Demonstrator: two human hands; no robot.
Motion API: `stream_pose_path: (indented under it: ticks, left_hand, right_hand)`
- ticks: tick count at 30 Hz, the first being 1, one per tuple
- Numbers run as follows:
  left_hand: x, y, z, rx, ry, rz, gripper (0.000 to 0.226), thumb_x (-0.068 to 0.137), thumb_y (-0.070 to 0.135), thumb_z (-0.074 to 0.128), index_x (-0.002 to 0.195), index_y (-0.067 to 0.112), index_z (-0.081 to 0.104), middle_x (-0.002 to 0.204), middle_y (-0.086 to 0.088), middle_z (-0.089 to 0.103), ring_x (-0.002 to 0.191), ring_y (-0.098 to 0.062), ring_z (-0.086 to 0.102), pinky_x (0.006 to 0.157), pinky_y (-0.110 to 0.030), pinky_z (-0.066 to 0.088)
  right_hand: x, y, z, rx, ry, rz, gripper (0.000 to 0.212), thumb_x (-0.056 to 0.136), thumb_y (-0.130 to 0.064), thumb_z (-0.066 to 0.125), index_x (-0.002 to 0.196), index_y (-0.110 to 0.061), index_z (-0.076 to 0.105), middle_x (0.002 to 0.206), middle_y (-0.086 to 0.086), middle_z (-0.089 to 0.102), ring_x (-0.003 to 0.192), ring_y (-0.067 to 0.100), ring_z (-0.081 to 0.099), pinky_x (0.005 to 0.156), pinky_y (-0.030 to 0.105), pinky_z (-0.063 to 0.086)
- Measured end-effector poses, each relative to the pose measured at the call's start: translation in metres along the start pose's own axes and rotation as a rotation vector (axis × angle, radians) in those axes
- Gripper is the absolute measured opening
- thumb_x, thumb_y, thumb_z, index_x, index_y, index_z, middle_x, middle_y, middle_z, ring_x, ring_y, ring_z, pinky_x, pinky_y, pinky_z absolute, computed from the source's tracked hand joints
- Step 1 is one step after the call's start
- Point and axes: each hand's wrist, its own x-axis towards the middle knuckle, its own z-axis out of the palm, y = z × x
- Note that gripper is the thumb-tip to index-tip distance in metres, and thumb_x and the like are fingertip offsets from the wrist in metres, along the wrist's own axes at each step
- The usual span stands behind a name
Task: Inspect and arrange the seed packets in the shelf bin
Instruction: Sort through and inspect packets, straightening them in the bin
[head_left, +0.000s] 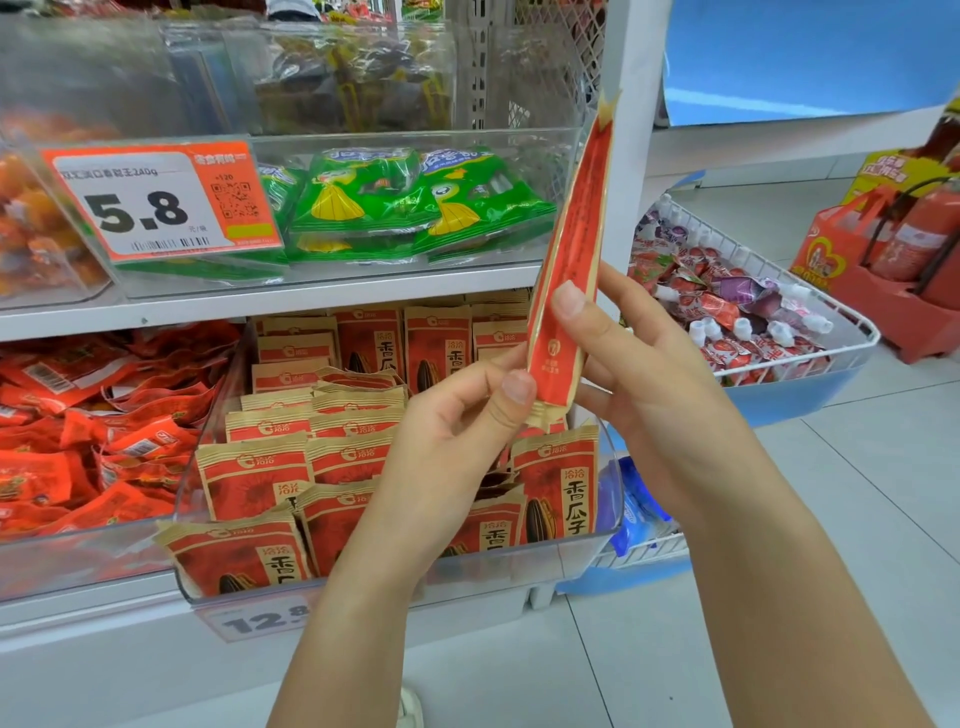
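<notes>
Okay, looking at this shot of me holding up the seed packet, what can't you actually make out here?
Head view only:
- Held seed packet: seen nearly edge-on, its front face hidden, its print too small to read.
- Lower price tag: partly covered by the left hand's forearm.
- Top shelf bin: contents blurred.
- Right hand: fingertips hidden behind the packet.

Bright even light, blurred upper-left, wide-angle bowing
</notes>
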Motion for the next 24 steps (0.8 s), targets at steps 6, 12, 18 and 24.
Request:
stream_pose_path:
  ticks: [6, 12, 18, 24]
  left_hand:
    - [-0.002, 0.003, -0.003, 0.071, -0.090, -0.002, 0.037, 0.090, 0.057, 0.055, 0.092, 0.026, 0.075, 0.108, 0.010, 0.073, 0.107, -0.004, 0.064, 0.084, -0.010, 0.048]
    - [-0.002, -0.001, -0.009, 0.034, -0.033, 0.034, 0.041, 0.076, 0.048, 0.060, 0.093, 0.011, 0.060, 0.086, 0.008, 0.070, 0.083, -0.007, 0.068, 0.076, -0.019, 0.053]
    - [0.000, -0.001, -0.004, 0.014, -0.026, 0.055, 0.041, 0.076, 0.040, 0.066, 0.109, 0.016, 0.059, 0.099, 0.010, 0.071, 0.092, -0.012, 0.070, 0.080, -0.027, 0.057]
    - [0.003, 0.006, -0.009, -0.162, 0.218, 0.024, 0.024, 0.086, 0.038, 0.056, 0.097, 0.018, 0.066, 0.097, 0.002, 0.074, 0.092, -0.013, 0.071, 0.075, -0.025, 0.056]
  right_hand:
    - [0.003, 0.000, 0.000, 0.076, 0.140, -0.034, 0.075, 0.075, -0.055, 0.068, 0.140, -0.024, 0.049, 0.098, -0.007, 0.074, 0.088, 0.006, 0.071, 0.086, 0.030, 0.052]
    - [-0.001, -0.001, -0.002, -0.061, 0.120, -0.062, 0.074, 0.065, -0.050, 0.064, 0.136, -0.035, 0.047, 0.084, -0.020, 0.074, 0.090, 0.000, 0.070, 0.082, 0.025, 0.054]
    - [0.003, 0.009, 0.001, -0.259, 0.072, -0.040, 0.071, 0.066, -0.059, 0.076, 0.131, -0.040, 0.054, 0.108, -0.007, 0.071, 0.094, 0.003, 0.070, 0.079, 0.026, 0.056]
    - [0.001, 0.011, -0.003, -0.359, -0.210, 0.036, 0.066, 0.067, -0.049, 0.075, 0.130, -0.042, 0.058, 0.113, -0.006, 0.071, 0.091, 0.011, 0.073, 0.081, 0.035, 0.060]
